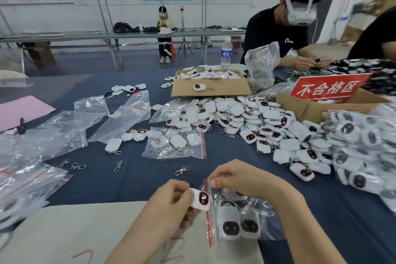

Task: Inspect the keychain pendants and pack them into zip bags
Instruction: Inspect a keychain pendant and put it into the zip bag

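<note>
My left hand [171, 201] grips a white keychain pendant [200, 198] with a dark, red-rimmed face, its tip at the mouth of a clear zip bag [246, 216]. My right hand [237, 178] pinches the bag's red-striped top edge near its upper corner. Inside the bag lie several white pendants, two showing dark faces. A big heap of loose pendants [257, 126] covers the table's middle and right. Another filled zip bag [175, 143] lies beyond my hands.
Empty zip bags [53, 133] spread over the left. Loose metal clasps [182, 170] lie on the blue cloth. A cardboard box [210, 89] of pendants, a red sign [327, 89] and a water bottle [226, 53] stand behind. A person works at the far right.
</note>
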Action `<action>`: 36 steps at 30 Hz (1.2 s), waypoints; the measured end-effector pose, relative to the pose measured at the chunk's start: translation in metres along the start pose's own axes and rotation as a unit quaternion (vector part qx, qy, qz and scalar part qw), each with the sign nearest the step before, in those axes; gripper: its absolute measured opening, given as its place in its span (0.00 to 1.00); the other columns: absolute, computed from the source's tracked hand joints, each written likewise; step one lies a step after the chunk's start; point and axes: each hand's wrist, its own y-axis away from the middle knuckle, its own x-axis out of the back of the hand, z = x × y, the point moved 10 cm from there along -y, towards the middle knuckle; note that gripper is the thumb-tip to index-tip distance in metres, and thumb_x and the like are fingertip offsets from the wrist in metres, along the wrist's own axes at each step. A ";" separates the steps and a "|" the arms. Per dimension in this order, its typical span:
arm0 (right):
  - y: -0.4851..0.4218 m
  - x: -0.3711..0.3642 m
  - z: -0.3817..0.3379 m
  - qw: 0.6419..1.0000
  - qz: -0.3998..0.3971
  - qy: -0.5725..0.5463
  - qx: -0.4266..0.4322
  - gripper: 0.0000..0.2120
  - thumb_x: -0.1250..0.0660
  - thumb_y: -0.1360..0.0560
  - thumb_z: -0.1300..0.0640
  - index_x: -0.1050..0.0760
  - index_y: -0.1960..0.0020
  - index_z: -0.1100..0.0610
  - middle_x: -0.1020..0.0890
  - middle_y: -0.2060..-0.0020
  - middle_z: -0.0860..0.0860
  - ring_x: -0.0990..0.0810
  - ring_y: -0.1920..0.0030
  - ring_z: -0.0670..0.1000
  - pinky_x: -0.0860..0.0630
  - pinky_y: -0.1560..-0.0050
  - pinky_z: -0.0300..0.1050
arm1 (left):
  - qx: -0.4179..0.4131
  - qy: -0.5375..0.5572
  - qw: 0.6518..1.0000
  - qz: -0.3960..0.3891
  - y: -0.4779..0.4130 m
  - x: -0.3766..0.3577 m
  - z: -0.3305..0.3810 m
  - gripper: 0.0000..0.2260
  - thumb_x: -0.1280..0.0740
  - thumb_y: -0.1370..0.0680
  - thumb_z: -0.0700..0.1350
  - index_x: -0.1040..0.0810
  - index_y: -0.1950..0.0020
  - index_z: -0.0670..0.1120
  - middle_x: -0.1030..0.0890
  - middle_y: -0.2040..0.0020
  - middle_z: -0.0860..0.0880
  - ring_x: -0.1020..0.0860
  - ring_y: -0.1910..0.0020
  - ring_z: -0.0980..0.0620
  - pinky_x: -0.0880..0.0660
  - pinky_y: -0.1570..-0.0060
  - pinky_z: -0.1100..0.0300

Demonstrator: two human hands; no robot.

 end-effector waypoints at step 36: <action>0.014 0.015 -0.014 0.986 0.100 -0.119 0.063 0.08 0.33 0.19 0.52 0.16 0.55 0.46 0.13 0.59 0.45 0.16 0.59 0.40 0.25 0.56 0.30 | -0.074 -0.039 0.996 -0.001 -0.007 -0.028 0.024 0.16 0.42 0.21 0.38 0.16 0.57 0.48 0.17 0.64 0.55 0.23 0.67 0.56 0.28 0.63 0.61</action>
